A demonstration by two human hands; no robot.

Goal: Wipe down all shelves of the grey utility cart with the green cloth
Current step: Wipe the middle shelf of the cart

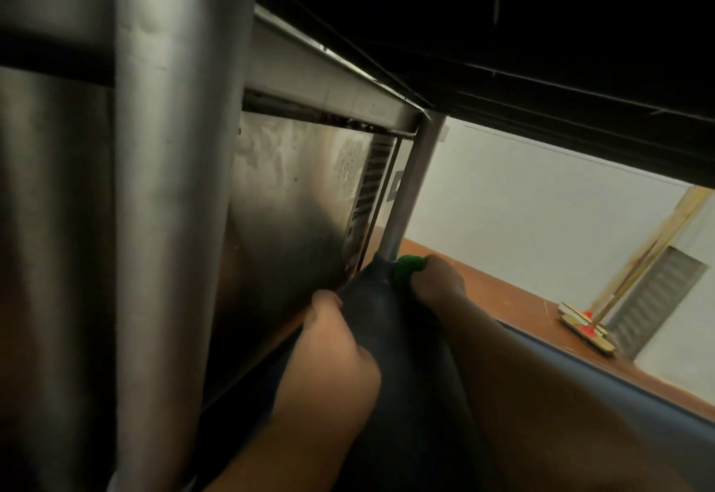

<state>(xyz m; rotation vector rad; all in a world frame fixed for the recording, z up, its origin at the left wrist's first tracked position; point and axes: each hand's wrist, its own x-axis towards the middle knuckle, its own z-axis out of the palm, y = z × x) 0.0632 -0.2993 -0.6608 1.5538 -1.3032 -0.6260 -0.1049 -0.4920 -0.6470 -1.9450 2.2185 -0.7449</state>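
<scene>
**Cloth at the far post, right hand on it**

Head view: low between cart shelves. The right hand [437, 279] has its grip closed around the green cloth [408, 265], bunched just beside the far corner post [412, 197]. The left hand [332, 340] grips the dark shelf edge [371, 298] nearer us. I judge the shelf's long axis runs back from that post toward the camera.

- My left hand [332, 340] grips the dark grey plastic cart shelf's rim [371, 298].
- My right hand [437, 279] holds a bunched green cloth [408, 265] beside a silver metal post [410, 190].
- A straw broom [584, 327] lies on the brown floor [503, 298].
</scene>
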